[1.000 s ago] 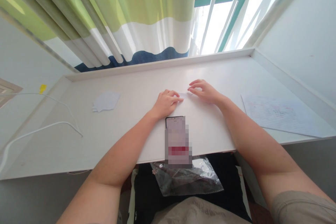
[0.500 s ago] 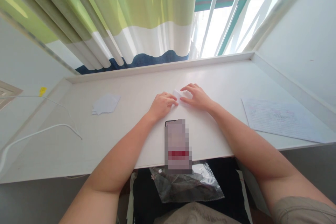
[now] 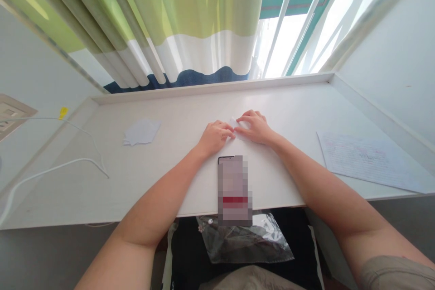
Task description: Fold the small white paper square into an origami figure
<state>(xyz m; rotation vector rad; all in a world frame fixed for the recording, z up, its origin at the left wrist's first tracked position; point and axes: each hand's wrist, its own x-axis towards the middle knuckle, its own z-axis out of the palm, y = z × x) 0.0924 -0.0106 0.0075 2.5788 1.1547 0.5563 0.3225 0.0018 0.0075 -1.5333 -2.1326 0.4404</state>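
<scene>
Both hands meet over a small piece of white paper [image 3: 233, 122] near the middle of the white desk [image 3: 183, 186]. From the left, my left hand [image 3: 216, 136] pinches the paper's edge with curled fingers. My right hand [image 3: 255, 126] bends over the other side, its thumb and fingertips closed on the paper. Much of the sheet is hidden under the fingers, so its folds cannot be made out. Just below the hands lies a phone [image 3: 234, 181] with a blurred screen, close to the desk's front edge.
Several folded white papers [image 3: 142, 132] lie on the left. A written sheet [image 3: 363, 158] is at the right. White cables [image 3: 61, 170] run across the left side. A clear plastic bag [image 3: 248, 244] sits below the desk edge. Behind hangs a curtain [image 3: 190, 18].
My right hand's fingers have come down closer to the paper and to my left hand. The whole view has shifted slightly, with the desk's things appearing a little farther right.
</scene>
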